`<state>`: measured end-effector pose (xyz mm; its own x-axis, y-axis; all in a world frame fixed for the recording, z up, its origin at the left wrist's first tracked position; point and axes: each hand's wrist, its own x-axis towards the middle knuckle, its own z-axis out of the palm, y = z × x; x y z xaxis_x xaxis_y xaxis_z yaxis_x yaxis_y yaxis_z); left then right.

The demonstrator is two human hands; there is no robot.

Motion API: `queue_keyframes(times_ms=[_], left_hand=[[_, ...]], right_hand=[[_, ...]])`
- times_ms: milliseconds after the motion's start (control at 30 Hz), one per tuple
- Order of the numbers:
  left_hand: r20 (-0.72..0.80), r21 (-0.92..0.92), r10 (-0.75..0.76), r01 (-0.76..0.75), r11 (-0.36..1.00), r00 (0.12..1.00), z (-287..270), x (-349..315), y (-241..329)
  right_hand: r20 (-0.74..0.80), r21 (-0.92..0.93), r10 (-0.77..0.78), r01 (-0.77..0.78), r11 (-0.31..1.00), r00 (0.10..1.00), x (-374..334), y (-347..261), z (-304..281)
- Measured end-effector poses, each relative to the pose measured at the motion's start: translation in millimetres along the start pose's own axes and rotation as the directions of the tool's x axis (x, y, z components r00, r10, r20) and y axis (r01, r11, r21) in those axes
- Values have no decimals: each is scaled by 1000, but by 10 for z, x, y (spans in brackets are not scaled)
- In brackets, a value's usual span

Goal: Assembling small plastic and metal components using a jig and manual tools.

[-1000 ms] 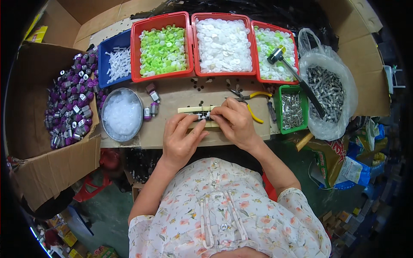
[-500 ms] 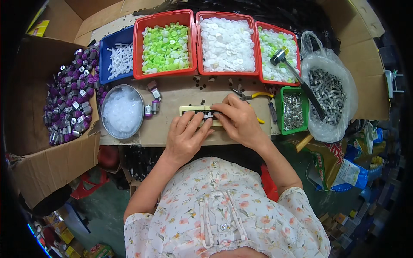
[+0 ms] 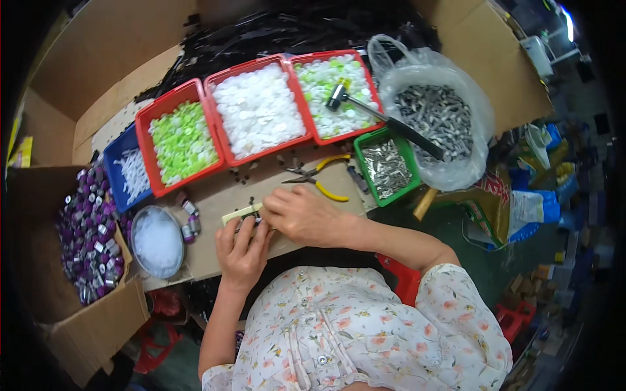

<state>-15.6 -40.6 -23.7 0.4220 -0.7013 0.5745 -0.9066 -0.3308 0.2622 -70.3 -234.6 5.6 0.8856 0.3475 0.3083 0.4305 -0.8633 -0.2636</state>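
Observation:
A small cream-coloured block with a dark middle (image 3: 231, 214) lies on the cardboard-covered bench in front of me, mostly hidden by my fingers. My left hand (image 3: 240, 259) has its bent fingers closed on the block's near side. From the right, my right hand (image 3: 301, 214) reaches over with thumb and fingers pinched together at the block's right end. Whatever small piece is between those fingertips is hidden. Yellow-handled pliers (image 3: 331, 190) rest just beyond my right hand. Several purple-and-silver parts (image 3: 190, 218) lie left of the block.
A metal bowl of clear, whitish stuff (image 3: 156, 242) stands left. Behind are a blue tray of white pins (image 3: 132, 174), red trays of green caps (image 3: 186, 140) and white caps (image 3: 257, 107), and a hammer (image 3: 385, 117). A green tray of metal pins (image 3: 385, 168) stands right.
The whole view has swung, so the bench appears tilted and shifted left and down. Both hands stay at the block, with the right hand now covering more of its right end.

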Motion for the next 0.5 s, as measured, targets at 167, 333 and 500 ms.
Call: queue_keyframes(times_ms=[167,333,500], left_hand=[[16,31,28,-28,999,999,15,62,-15],[40,27,5,-6,1000,999,-26,54,-47],[68,-47,-79,82,996,995,-151,79,-2]], right_hand=[[-92,134,121,-108,985,988,-104,67,-164],[-373,101,407,-399,911,834,-474,627,-1029],[-429,-247,658,-781,573,619,-1287,1653,-1320]])
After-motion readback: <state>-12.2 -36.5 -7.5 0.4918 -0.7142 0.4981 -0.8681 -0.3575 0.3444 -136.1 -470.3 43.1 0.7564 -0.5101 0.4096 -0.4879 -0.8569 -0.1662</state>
